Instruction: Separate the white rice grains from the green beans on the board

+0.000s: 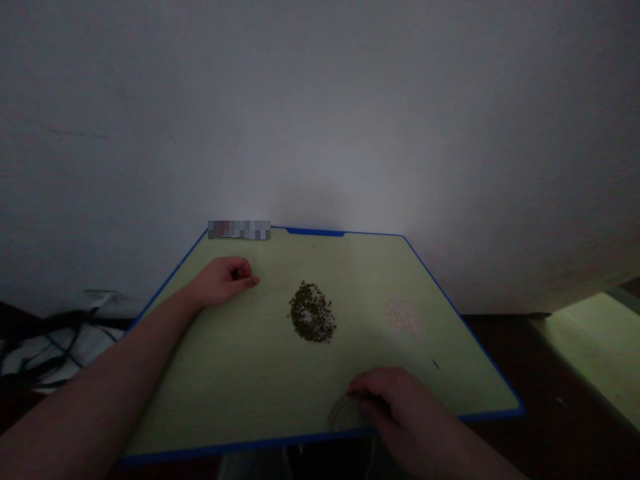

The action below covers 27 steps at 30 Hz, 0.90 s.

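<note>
Pinching a clear round dish (344, 413) at the near edge of a pale green cutting board (225, 380), the right hand (400, 410) is gripping its rim, while the left hand (223, 281) is lying curled, holding nothing visible, well left of dark seeds (311, 312) and pale grains (403, 317).

The scene was dim, lit mainly by a soft pale glow on the wall (320, 167) just above the far edge of the worktop (240, 380), and the wall darkened toward the corners. Shadows were faint and diffuse. The left hand (223, 281) and right hand (400, 407) looked dark and grainy, their detail soft. The worktop's edges splayed outward toward the bottom of the frame from wide-angle distortion, and a pixelated block (239, 230) obscured one spot at its far edge.
</note>
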Each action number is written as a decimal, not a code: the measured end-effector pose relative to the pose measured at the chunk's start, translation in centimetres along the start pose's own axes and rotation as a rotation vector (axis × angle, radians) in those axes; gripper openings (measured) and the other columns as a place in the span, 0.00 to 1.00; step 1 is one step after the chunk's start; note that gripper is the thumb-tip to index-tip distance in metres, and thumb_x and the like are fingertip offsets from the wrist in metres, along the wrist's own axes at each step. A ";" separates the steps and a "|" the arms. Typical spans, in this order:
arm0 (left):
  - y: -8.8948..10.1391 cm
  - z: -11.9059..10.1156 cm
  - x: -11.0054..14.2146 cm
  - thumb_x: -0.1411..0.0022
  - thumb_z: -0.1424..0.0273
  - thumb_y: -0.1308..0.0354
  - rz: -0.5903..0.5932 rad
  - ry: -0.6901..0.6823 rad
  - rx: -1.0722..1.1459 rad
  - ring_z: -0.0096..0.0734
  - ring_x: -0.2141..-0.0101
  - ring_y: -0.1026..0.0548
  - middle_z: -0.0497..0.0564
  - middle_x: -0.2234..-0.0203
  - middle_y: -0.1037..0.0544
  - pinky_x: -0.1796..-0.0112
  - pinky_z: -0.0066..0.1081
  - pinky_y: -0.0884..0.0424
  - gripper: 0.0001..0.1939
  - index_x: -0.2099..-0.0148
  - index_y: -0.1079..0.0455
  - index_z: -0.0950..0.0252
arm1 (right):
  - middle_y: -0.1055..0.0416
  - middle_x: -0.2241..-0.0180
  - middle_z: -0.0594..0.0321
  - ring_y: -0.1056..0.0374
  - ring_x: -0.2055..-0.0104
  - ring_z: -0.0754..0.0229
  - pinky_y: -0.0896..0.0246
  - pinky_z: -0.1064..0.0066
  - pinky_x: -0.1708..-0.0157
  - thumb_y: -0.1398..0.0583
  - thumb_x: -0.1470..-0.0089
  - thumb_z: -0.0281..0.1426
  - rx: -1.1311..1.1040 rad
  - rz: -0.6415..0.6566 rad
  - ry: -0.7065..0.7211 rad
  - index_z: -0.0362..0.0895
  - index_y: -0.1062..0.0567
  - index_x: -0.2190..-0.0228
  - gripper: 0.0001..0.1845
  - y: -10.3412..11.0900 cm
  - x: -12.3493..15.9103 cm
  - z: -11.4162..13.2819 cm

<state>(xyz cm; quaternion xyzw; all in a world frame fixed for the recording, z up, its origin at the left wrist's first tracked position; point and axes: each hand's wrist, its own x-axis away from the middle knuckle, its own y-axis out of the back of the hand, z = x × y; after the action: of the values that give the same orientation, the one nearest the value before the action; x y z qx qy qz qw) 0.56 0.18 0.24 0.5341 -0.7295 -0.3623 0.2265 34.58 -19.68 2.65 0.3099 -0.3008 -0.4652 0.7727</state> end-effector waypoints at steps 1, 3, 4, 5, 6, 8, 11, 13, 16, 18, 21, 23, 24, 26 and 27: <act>0.0 0.0 0.0 0.47 0.57 0.43 0.000 -0.005 0.003 0.26 0.77 0.36 0.45 0.81 0.34 0.74 0.28 0.39 0.15 0.74 0.36 0.63 | 0.22 0.58 0.58 0.27 0.56 0.54 0.33 0.63 0.55 0.46 0.43 0.26 -0.011 -0.042 -0.012 0.47 0.22 0.57 0.16 -0.2 0.0 -0.3; 0.0 0.0 0.0 0.47 0.57 0.43 0.003 -0.011 0.012 0.26 0.77 0.36 0.45 0.80 0.35 0.74 0.28 0.39 0.15 0.74 0.36 0.63 | 0.23 0.55 0.56 0.27 0.54 0.53 0.33 0.61 0.53 0.46 0.42 0.28 -0.033 -0.143 -0.027 0.47 0.23 0.53 0.18 -0.6 -0.4 -0.7; 0.0 0.0 0.0 0.47 0.56 0.43 0.002 -0.013 0.014 0.26 0.76 0.36 0.45 0.80 0.35 0.74 0.28 0.39 0.15 0.74 0.36 0.63 | 0.23 0.54 0.56 0.27 0.54 0.53 0.33 0.60 0.53 0.46 0.41 0.29 -0.045 -0.188 -0.026 0.47 0.24 0.51 0.19 -0.9 -0.7 -0.8; 0.0 0.1 0.0 0.47 0.56 0.43 0.001 -0.013 0.012 0.26 0.77 0.36 0.45 0.81 0.35 0.74 0.28 0.39 0.15 0.74 0.36 0.63 | 0.23 0.53 0.55 0.26 0.54 0.53 0.32 0.60 0.53 0.47 0.41 0.29 -0.053 -0.226 -0.018 0.46 0.25 0.50 0.20 -1.1 -1.1 -0.8; 0.0 0.2 0.0 0.47 0.56 0.43 0.001 -0.014 0.008 0.26 0.76 0.36 0.45 0.81 0.35 0.73 0.28 0.39 0.15 0.74 0.36 0.63 | 0.23 0.54 0.55 0.26 0.56 0.53 0.32 0.60 0.54 0.47 0.41 0.29 -0.053 -0.255 -0.008 0.46 0.25 0.50 0.20 -1.3 -1.4 -0.8; -0.1 0.4 0.0 0.47 0.56 0.43 0.005 -0.012 -0.002 0.26 0.76 0.36 0.45 0.81 0.34 0.73 0.28 0.39 0.15 0.74 0.36 0.63 | 0.21 0.58 0.56 0.25 0.59 0.53 0.30 0.61 0.57 0.47 0.42 0.29 -0.034 -0.297 0.001 0.46 0.22 0.54 0.19 -1.5 -2.1 -0.7; -0.1 0.6 -0.1 0.47 0.56 0.43 0.009 -0.007 0.003 0.26 0.77 0.36 0.45 0.81 0.34 0.74 0.28 0.39 0.16 0.74 0.36 0.63 | 0.20 0.63 0.57 0.24 0.63 0.53 0.29 0.61 0.60 0.47 0.45 0.28 0.010 -0.337 -0.032 0.45 0.20 0.59 0.17 -1.2 -2.7 -1.1; -0.2 0.7 -0.1 0.47 0.55 0.43 0.006 -0.003 0.012 0.26 0.77 0.36 0.45 0.81 0.34 0.74 0.28 0.39 0.16 0.74 0.36 0.63 | 0.20 0.63 0.57 0.24 0.64 0.53 0.29 0.62 0.62 0.46 0.46 0.29 0.029 -0.371 -0.058 0.45 0.20 0.60 0.17 -0.7 -2.8 -1.6; -0.2 0.5 -0.1 0.47 0.55 0.43 0.000 -0.005 0.015 0.26 0.77 0.36 0.44 0.80 0.35 0.74 0.28 0.39 0.16 0.74 0.37 0.63 | 0.20 0.67 0.59 0.24 0.69 0.55 0.29 0.64 0.65 0.46 0.45 0.30 0.048 -0.421 -0.076 0.47 0.19 0.61 0.16 -0.1 -2.6 -2.3; -0.1 0.4 -0.1 0.47 0.56 0.43 0.006 -0.005 0.016 0.26 0.77 0.36 0.45 0.80 0.34 0.74 0.28 0.39 0.16 0.74 0.36 0.63 | 0.20 0.67 0.60 0.24 0.69 0.55 0.29 0.65 0.66 0.46 0.45 0.30 0.042 -0.428 -0.068 0.47 0.19 0.62 0.16 0.0 -2.5 -2.3; -0.1 0.4 -0.1 0.47 0.56 0.43 0.010 -0.007 0.008 0.26 0.76 0.36 0.45 0.80 0.34 0.73 0.28 0.39 0.16 0.74 0.35 0.64 | 0.20 0.65 0.58 0.24 0.65 0.55 0.30 0.65 0.64 0.46 0.44 0.30 0.014 -0.402 -0.026 0.45 0.19 0.61 0.16 -0.5 -2.8 -1.7; 0.0 0.4 -0.1 0.47 0.56 0.43 0.005 -0.016 -0.004 0.26 0.76 0.36 0.45 0.80 0.34 0.73 0.28 0.39 0.16 0.74 0.36 0.63 | 0.20 0.63 0.58 0.24 0.64 0.54 0.30 0.65 0.62 0.46 0.45 0.29 0.006 -0.381 -0.005 0.45 0.19 0.60 0.17 -0.8 -3.1 -1.3; 0.0 0.3 -0.1 0.47 0.56 0.43 0.005 -0.019 -0.009 0.26 0.76 0.36 0.45 0.80 0.34 0.73 0.28 0.39 0.16 0.74 0.36 0.63 | 0.20 0.63 0.57 0.24 0.64 0.54 0.30 0.64 0.62 0.46 0.45 0.29 0.008 -0.376 -0.002 0.45 0.19 0.60 0.17 -0.9 -3.3 -1.1; 0.0 0.3 0.0 0.46 0.56 0.43 0.004 -0.018 -0.009 0.26 0.76 0.36 0.45 0.80 0.35 0.73 0.28 0.39 0.16 0.74 0.36 0.63 | 0.20 0.63 0.57 0.24 0.64 0.54 0.30 0.64 0.62 0.46 0.45 0.28 0.017 -0.382 -0.014 0.44 0.19 0.60 0.17 -0.8 -3.5 -1.2; 0.0 0.2 0.1 0.46 0.56 0.43 0.003 -0.015 -0.004 0.26 0.76 0.36 0.45 0.80 0.35 0.73 0.28 0.39 0.16 0.74 0.36 0.63 | 0.20 0.64 0.57 0.24 0.65 0.54 0.30 0.64 0.63 0.47 0.45 0.29 0.024 -0.389 -0.029 0.44 0.19 0.60 0.18 -0.7 -3.5 -1.5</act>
<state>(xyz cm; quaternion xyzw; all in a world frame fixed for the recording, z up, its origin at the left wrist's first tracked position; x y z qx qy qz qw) 0.40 0.19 0.14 0.5300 -0.7311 -0.3675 0.2227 33.98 -16.44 0.61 0.3646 -0.2518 -0.6068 0.6599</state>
